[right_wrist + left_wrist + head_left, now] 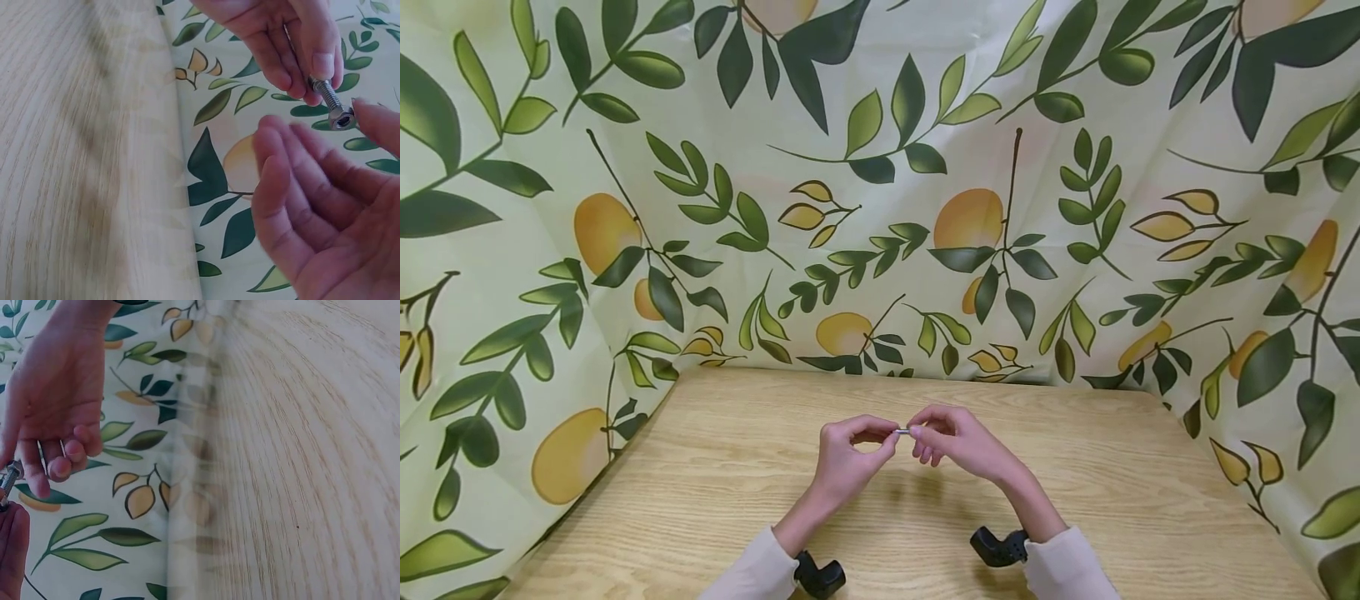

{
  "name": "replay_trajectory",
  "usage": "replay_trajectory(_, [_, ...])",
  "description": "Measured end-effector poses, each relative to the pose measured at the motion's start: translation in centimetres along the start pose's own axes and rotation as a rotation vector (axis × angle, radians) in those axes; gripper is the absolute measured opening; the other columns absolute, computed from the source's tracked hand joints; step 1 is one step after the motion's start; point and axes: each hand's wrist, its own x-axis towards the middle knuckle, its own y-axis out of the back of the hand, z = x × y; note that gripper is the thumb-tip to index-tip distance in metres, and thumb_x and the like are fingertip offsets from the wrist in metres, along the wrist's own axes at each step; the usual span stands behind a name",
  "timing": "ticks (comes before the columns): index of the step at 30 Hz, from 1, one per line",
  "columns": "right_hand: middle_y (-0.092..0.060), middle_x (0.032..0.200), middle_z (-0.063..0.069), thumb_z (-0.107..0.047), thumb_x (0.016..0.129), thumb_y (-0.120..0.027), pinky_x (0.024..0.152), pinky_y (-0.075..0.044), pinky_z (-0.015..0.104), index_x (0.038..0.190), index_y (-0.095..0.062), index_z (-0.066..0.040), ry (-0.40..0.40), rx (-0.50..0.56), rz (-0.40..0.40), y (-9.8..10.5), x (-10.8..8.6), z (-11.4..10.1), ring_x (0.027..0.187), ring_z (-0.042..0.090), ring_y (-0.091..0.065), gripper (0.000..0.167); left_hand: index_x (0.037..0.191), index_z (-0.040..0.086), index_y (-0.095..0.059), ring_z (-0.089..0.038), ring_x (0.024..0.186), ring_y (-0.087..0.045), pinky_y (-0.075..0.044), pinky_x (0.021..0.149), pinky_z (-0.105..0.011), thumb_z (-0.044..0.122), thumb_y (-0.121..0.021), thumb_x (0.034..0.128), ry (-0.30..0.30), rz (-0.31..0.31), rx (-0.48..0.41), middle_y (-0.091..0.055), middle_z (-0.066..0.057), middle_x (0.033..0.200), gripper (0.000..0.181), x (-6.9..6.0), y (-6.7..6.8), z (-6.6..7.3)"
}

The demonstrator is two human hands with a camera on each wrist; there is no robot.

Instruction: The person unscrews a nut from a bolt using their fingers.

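Note:
Above the table, a small silver bolt spans the gap between the two hands. My left hand pinches one end of it between thumb and fingertips, which hide that end. In the right wrist view the threaded shank shows, with a hex nut around its other end. My right hand holds the nut end at its fingertips, the other fingers loosely bent below. The left wrist view catches the nut at its left edge, beside the right hand.
A light wood-grain table lies under both hands. Cloth with leaves and orange fruit hangs behind the table and along its sides. Black wrist devices sit by both pale sleeves.

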Motion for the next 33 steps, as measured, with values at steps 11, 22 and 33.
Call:
replay_trajectory(11, [-0.072,0.090,0.020,-0.006,0.097,-0.065,0.068,-0.061,0.028,0.106,-0.064,0.004,0.061,0.011,0.042,-0.20,0.00,0.00,0.077,0.018,-0.070,0.014,0.093,0.008,-0.080,-0.012,0.075,-0.076,-0.067,0.073,-0.036,-0.001,-0.079,0.0853,0.050,-0.005,-0.025,-0.080,-0.006,0.086,0.012,0.05,0.02,0.05])
replay_trajectory(22, [-0.073,0.090,0.022,0.002,0.094,-0.066,0.068,-0.061,0.025,0.103,-0.062,0.001,0.130,-0.009,0.084,-0.41,0.07,0.20,0.078,0.021,-0.071,0.010,0.093,0.007,-0.080,-0.010,0.075,-0.076,-0.067,0.074,-0.040,0.001,-0.080,0.0856,0.102,-0.017,-0.047,-0.080,-0.007,0.086,0.010,0.03,0.12,0.30])
replay_trajectory(33, [-0.072,0.088,0.022,0.003,0.094,-0.067,0.068,-0.060,0.025,0.102,-0.063,-0.001,0.173,-0.014,0.098,-0.65,0.09,0.12,0.076,0.014,-0.070,0.010,0.094,0.006,-0.080,-0.009,0.074,-0.075,-0.066,0.073,-0.035,0.001,-0.080,0.0857,0.130,-0.020,-0.034,-0.080,-0.007,0.086,0.010,0.05,0.23,0.44])
